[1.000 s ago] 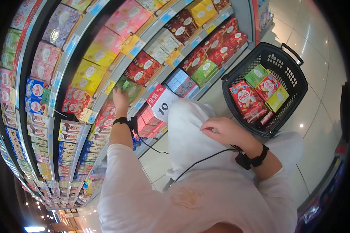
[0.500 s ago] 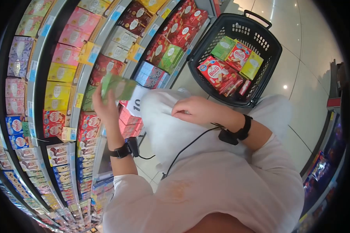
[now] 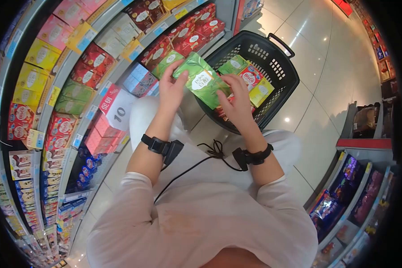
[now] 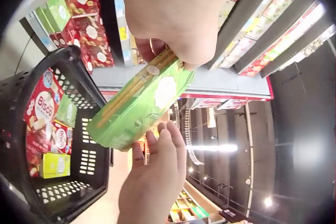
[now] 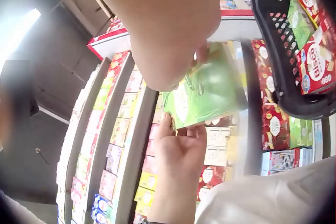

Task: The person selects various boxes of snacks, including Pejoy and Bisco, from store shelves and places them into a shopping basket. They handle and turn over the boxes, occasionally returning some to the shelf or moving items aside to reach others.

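Note:
In the head view a green biscuit box with a white oval label hangs in front of the body, near the basket's left rim. My left hand grips its left end, thumb on the front face. At the opposite end, my right hand holds the edge between thumb and fingers. Pictured biscuit sticks show along one narrow side of the box in the left wrist view. The right wrist view has the left hand pinching the box's lower edge.
A black shopping basket on the tiled floor holds red Bisco boxes, a green box and a yellow-green box. Shelves of boxed snacks line the left, with a price sign reading 10. Another shelf stands at the right.
My left hand has taken the green box off the shelf and carried it right, towards the basket. My right hand has risen from beside the knee to the box. The view has shifted.

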Action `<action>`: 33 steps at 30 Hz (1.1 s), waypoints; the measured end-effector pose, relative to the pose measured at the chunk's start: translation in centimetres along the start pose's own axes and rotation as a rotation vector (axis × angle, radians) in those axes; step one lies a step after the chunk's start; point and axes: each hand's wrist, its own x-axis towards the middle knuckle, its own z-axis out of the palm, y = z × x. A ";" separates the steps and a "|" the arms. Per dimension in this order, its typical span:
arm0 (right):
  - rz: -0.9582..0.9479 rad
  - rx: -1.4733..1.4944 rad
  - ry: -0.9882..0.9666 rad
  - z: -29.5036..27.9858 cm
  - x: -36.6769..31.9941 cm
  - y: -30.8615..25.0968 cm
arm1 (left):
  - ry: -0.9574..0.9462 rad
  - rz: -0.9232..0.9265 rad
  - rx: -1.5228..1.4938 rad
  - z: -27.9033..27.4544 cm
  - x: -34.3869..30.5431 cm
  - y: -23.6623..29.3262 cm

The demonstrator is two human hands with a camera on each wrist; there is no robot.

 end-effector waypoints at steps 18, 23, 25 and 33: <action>0.472 0.343 -0.096 2.7 -1.3 3.9 | 0.106 -0.207 0.089 1.4 1.4 -4.6; 0.022 -0.106 -0.137 2.5 -0.9 1.7 | 0.160 -0.388 -0.119 1.4 1.4 -3.6; -0.111 -0.122 -0.138 2.3 -0.7 1.1 | 0.131 -0.402 -0.119 0.9 1.4 -3.3; 0.284 0.221 -0.112 3.3 -1.8 3.0 | -0.125 -0.624 -0.777 0.0 1.4 -4.0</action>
